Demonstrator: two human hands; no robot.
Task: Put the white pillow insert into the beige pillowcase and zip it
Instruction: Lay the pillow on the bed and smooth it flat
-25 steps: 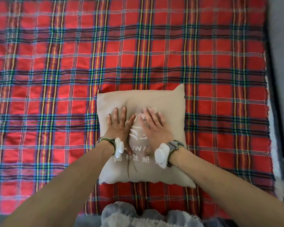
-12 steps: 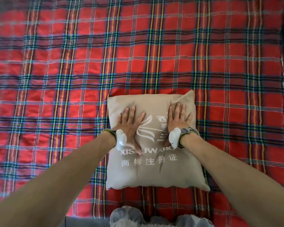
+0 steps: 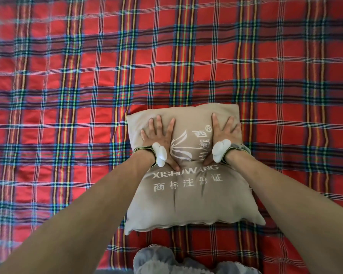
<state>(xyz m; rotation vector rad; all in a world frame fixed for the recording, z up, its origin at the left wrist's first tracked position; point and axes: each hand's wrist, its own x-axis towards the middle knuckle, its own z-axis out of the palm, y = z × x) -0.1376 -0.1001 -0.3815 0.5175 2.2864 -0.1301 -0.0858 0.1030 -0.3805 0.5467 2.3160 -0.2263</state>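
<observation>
The beige pillowcase [image 3: 188, 198] lies plump and filled on the red plaid cloth, with white lettering and a logo on top. No white insert shows; it is hidden inside. My left hand [image 3: 158, 138] rests flat on the upper left part of the pillow, fingers spread. On the upper right part lies my right hand [image 3: 224, 133], also flat with the fingers apart. Both palms press down on the fabric and hold nothing. The wavy near edge of the pillowcase faces me; no zip is discernible.
A red plaid cloth [image 3: 77, 115] covers the whole surface around the pillow. Grey and white fabric [image 3: 166, 262] bunches at the bottom edge, near my body. Both wrists wear bands with white pads.
My hands have slid apart from the pillow's middle toward its upper corners, uncovering the logo. The view has shifted, so the pillow sits further right and closer.
</observation>
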